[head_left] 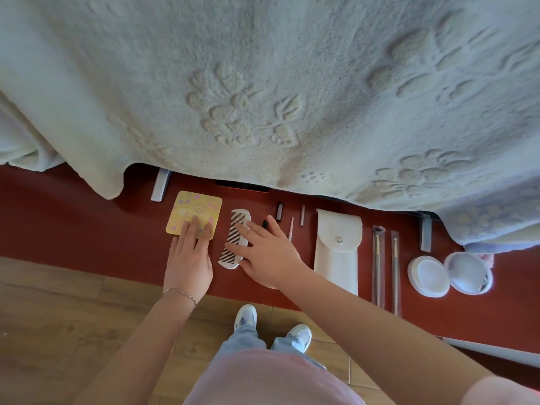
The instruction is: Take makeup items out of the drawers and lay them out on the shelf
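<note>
Nearest you, at the bottom of the frame, your pink top, jeans and white sneakers point(298, 331) stand on the wood floor, and both forearms reach up toward the dark red shelf point(87, 223) that crosses the middle of the frame. Your left hand point(188, 258), bracelet at the wrist, lies flat with straight fingers pressing the lower edge of the yellow patterned square compact point(194, 210); it grasps nothing. Your right hand point(267, 252) is likewise released, fingers spread over the white comb point(235, 238) and touching it, with a small black tube point(279, 211) and a thin pink stick point(291, 226) just beyond the fingertips. Rightward along the shelf lie a white snap pouch point(337, 249), two wrapped brushes point(385, 267) and an opened round white compact point(450, 273). Farthest off, a pale embossed blanket point(263, 83) fills the upper frame. No drawer is in view. You appear to be in the laying-out step, squaring the compact and comb into the row. The next move likely calls for small flat nudges to even the spacing, then a return to the drawers for anything left.
</note>
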Available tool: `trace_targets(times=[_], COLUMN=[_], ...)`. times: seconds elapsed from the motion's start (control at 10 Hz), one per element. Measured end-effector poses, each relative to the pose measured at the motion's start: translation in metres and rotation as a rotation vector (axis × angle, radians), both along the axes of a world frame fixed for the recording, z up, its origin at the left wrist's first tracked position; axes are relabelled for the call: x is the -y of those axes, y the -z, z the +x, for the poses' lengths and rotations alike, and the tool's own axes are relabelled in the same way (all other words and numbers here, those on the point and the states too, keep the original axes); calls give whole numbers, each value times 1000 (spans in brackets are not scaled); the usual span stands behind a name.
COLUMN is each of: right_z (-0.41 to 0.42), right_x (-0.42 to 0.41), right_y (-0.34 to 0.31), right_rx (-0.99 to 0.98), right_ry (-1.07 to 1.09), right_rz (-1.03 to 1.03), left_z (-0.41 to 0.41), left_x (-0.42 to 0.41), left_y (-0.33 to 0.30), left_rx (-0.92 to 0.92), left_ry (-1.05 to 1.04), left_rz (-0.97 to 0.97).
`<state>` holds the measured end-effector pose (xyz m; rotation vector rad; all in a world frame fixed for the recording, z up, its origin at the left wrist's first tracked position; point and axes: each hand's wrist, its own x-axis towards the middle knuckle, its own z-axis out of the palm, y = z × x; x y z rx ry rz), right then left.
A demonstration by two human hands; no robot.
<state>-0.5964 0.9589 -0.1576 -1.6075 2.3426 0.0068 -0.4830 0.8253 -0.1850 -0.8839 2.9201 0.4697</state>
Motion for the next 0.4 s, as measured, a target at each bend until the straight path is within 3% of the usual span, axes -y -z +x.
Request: trace_targets(times=[0.2, 0.3, 0.4], right_z=[1, -3, -11], right_x=[-2, -12, -40], right_y=[-5, -16, -31], right_rx=[18, 18, -24], right_ry=[8, 67, 249], right_rz=[-3, -116, -232], left_z=[0, 2, 0], left_x=[-3, -3, -4], left_y=[-3, -7, -18], left_rx=[23, -11, -51], left_ry=[5, 26, 69], left_rz=[1, -24, -44])
